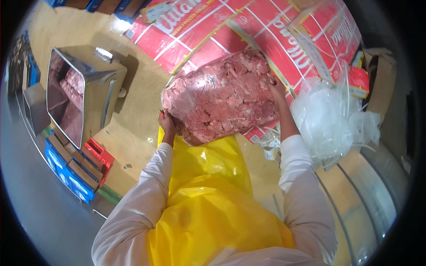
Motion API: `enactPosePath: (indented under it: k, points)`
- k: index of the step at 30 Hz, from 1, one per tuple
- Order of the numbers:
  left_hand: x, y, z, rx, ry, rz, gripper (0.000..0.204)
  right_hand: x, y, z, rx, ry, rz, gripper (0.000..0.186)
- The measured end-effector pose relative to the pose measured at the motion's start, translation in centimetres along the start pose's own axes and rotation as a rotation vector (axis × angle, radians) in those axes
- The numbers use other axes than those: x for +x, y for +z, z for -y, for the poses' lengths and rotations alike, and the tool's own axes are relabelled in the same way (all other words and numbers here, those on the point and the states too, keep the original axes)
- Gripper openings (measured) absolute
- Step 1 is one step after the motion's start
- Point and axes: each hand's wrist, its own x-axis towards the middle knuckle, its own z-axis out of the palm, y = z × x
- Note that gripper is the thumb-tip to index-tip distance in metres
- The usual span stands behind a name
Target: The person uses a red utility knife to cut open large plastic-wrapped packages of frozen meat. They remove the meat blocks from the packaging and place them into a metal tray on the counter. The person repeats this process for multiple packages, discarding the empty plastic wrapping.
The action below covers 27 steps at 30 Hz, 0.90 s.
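Note:
A large block of raw red meat [226, 95], pressed into a thick rectangular slab, is held out in front of my yellow apron [208, 173]. My left hand [167, 127] grips its lower left edge, with a small red-orange object [162, 114] showing by the fingers, too small to name. At the far right end, my right hand [278, 91] is closed on the block's edge. Behind the slab lie red printed cartons [213, 44], partly covered by it.
To the left stands an open metal bin cart [100, 80] with meat blocks [73, 91] inside. A heap of clear plastic film [321, 119] is on the right, beside a brown cardboard box [380, 82]. Blue boxes [71, 177] and a red crate [100, 157] sit lower left.

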Motion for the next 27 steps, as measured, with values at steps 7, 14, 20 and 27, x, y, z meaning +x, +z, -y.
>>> enactPosePath:
  k: [7, 14, 20, 27]
  points:
    - [7.4, -3.1, 2.6, 0.302, 0.231, 0.065, 0.044, -4.7, 0.9, 3.2, 0.304, -0.045, 0.375, 0.07]
    - [6.2, -8.6, -11.7, 0.558, -0.067, -0.089, 0.053, -14.3, 5.4, 5.5, 0.738, 0.425, 0.329, 0.074]
    - [7.4, -26.2, -22.9, 0.577, -0.029, -0.13, 0.038, -24.7, 15.0, 9.4, 0.788, 0.297, 0.4, 0.08]
    - [18.5, -51.1, -42.9, 0.802, 0.392, -0.41, 0.031, -37.2, 31.1, 30.9, 1.072, 0.349, 0.856, 0.065]
